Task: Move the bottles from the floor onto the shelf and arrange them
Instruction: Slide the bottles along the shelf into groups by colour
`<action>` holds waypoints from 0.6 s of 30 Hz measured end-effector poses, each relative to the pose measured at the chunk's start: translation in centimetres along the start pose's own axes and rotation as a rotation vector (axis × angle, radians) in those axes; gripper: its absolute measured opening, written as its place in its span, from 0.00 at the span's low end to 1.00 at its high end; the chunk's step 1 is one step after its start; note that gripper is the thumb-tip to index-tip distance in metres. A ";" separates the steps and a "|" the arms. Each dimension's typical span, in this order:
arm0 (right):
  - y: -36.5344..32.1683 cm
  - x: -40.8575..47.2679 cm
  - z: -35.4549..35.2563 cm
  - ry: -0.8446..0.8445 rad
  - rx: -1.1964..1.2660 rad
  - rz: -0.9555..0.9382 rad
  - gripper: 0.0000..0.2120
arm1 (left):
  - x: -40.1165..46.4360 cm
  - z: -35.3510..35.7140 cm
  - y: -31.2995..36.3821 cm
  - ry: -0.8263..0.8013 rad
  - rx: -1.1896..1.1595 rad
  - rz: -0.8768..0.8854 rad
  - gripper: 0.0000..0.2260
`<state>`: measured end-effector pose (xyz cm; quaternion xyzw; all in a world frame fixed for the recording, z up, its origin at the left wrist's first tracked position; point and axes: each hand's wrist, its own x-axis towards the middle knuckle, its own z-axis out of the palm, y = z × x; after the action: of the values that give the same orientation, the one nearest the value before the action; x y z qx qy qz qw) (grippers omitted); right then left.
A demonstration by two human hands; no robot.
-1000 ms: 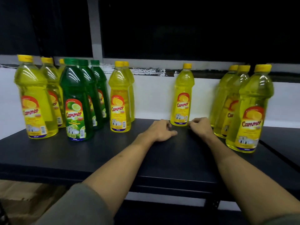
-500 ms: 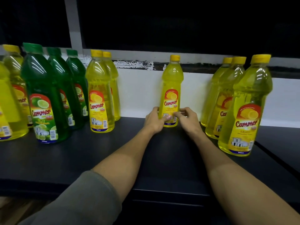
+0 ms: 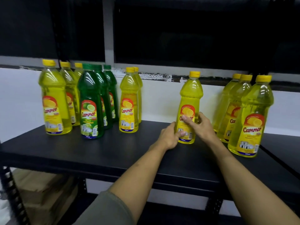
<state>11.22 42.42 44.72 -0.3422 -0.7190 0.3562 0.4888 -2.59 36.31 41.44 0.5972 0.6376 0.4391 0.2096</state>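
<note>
hands: left hand (image 3: 170, 137) and right hand (image 3: 200, 125) now gripping lone yellow bottle (image 3: 189, 109) mid-frame, off the shelf (image 3: 97, 151) | meaning: lining it up

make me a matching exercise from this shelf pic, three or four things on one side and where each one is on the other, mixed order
Things:
1. green bottles
2. lone yellow bottle
3. cardboard boxes
4. right hand

Places:
A. under the shelf, lower left
B. between two yellow groups, left part of the shelf
C. across the held bottle's label
D. mid-shelf, between both hands

Pairs: 1-B, 2-D, 3-A, 4-C
</note>
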 end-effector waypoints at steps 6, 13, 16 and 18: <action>-1.4 -3.6 0.7 -0.080 0.060 -0.008 0.24 | -4.8 -2.0 0.2 -0.048 0.035 0.036 0.22; -4.3 -6.2 4.4 -0.211 0.119 -0.036 0.29 | -10.2 -7.4 -1.2 -0.077 0.308 -0.017 0.29; -5.3 -6.6 6.8 -0.246 0.149 -0.036 0.28 | -11.8 -10.4 -1.8 -0.073 0.470 -0.071 0.31; -5.8 -6.5 8.6 -0.261 0.163 -0.033 0.28 | -12.1 -12.8 -2.9 -0.064 0.559 -0.122 0.31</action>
<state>4.11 32.46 44.37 -0.2405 -0.7506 0.4468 0.4233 -12.01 21.17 42.74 0.6058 0.7619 0.2136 0.0829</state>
